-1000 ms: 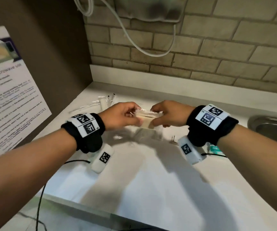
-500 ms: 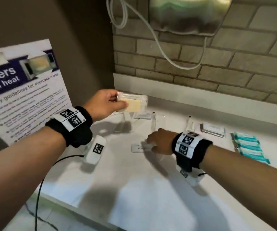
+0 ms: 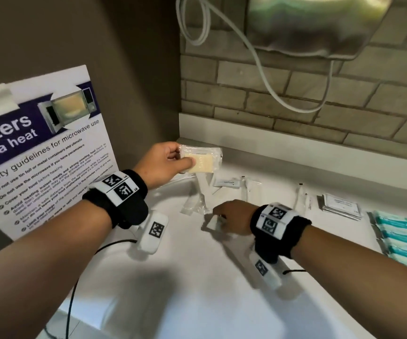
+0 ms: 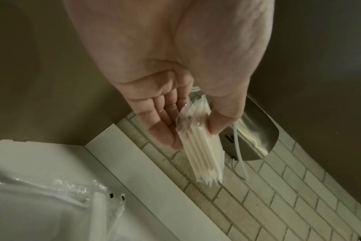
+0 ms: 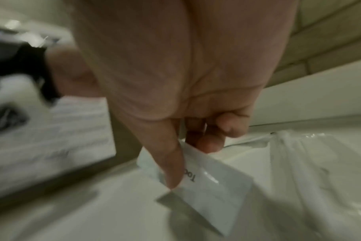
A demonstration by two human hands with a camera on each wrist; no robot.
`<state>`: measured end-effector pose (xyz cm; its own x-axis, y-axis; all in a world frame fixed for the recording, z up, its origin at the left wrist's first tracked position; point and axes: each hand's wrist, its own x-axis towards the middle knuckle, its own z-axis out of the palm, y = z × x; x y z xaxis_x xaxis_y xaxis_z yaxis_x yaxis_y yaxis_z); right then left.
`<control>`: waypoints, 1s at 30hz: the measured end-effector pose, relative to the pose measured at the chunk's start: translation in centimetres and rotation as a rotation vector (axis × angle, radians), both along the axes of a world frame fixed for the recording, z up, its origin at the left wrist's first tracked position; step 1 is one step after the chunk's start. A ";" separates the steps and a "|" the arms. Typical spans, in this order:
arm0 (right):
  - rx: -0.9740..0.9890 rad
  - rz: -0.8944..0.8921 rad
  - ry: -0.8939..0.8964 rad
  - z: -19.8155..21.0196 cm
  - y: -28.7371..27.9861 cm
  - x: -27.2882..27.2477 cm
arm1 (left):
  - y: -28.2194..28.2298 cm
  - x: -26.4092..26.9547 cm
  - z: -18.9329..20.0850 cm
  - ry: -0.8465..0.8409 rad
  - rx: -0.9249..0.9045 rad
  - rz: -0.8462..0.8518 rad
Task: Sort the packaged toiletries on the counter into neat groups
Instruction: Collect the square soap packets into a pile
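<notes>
My left hand (image 3: 185,156) holds a stack of clear packets with cream bars inside (image 3: 201,161) above the counter's back left corner. In the left wrist view the stack (image 4: 198,146) shows edge-on, pinched between thumb and fingers (image 4: 165,133). My right hand (image 3: 218,217) is low on the white counter (image 3: 197,277) and pinches a small white sachet (image 3: 212,223). The right wrist view shows that sachet (image 5: 212,182), printed "Too...", between thumb and fingers, its far end on the counter.
Clear wrapped packets (image 3: 253,192) and another white sachet (image 3: 228,183) lie behind my right hand. Square white sachets (image 3: 341,206) and teal packets (image 3: 403,238) sit at the right. A microwave safety poster (image 3: 38,148) leans left; a steel hand dryer (image 3: 315,23) hangs above.
A second ago both hands held the packet stack together. The left hand has since carried it up and left, and the right hand dropped to the counter onto the white sachet.
</notes>
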<state>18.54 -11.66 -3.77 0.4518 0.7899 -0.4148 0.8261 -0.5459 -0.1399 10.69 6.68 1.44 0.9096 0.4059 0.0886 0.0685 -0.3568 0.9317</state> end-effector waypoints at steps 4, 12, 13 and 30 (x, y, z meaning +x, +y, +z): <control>0.396 -0.358 0.251 1.7 0.5 4.5 | 0.7 1.7 -0.5 0.001 -0.043 -0.002; 0.542 -0.580 0.286 0.7 3.5 11.6 | 1.8 6.5 -1.3 -0.004 -0.096 -0.004; 0.502 -0.571 0.266 0.3 4.0 12.0 | 1.9 7.0 -1.4 -0.003 -0.103 -0.011; 0.095 -0.367 -0.110 -3.0 5.4 13.6 | 2.8 10.8 -3.6 0.034 -0.092 -0.060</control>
<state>32.10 -6.25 -6.75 0.7487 0.6005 -0.2807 0.5916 -0.7964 -0.1256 21.54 9.50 -2.12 0.9345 0.3553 0.0220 0.0816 -0.2741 0.9582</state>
